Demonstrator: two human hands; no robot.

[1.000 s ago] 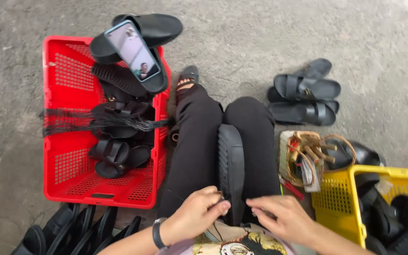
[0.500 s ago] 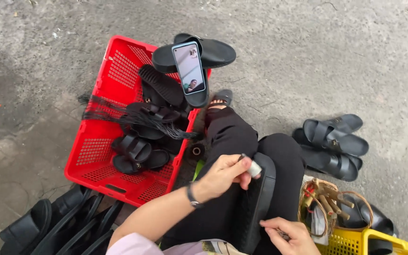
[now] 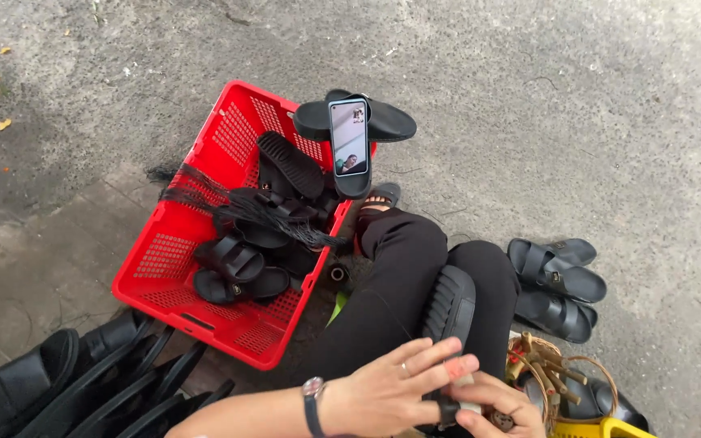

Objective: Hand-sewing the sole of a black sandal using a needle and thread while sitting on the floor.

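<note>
Black sandal sole (image 3: 449, 307) lies tread-up along the person's lap, propped between the thighs, likely so both hands stay free at its near end. Left hand (image 3: 391, 389) lies flat over that end, fingers spread and extended, holding nothing that I can see; reads as steadying. Right hand (image 3: 492, 408) sits just under and beside it, fingers curled around a small pale-and-dark object (image 3: 458, 397), too hidden to identify. Red basket (image 3: 237, 243) is left of the sole, touching the knee side, holding finished-looking black sandals and a bundle of black straps (image 3: 229, 203) draped over its rim. A phone (image 3: 349, 136) stands propped on a sandal at the basket's far corner, screen facing the person, presumably for viewing. Right of the sole: a stack of black sandals (image 3: 557, 280) on the concrete, then a small woven basket (image 3: 557, 377) near the right hand. More black soles (image 3: 83, 377) lie near the basket's near-left corner.
</note>
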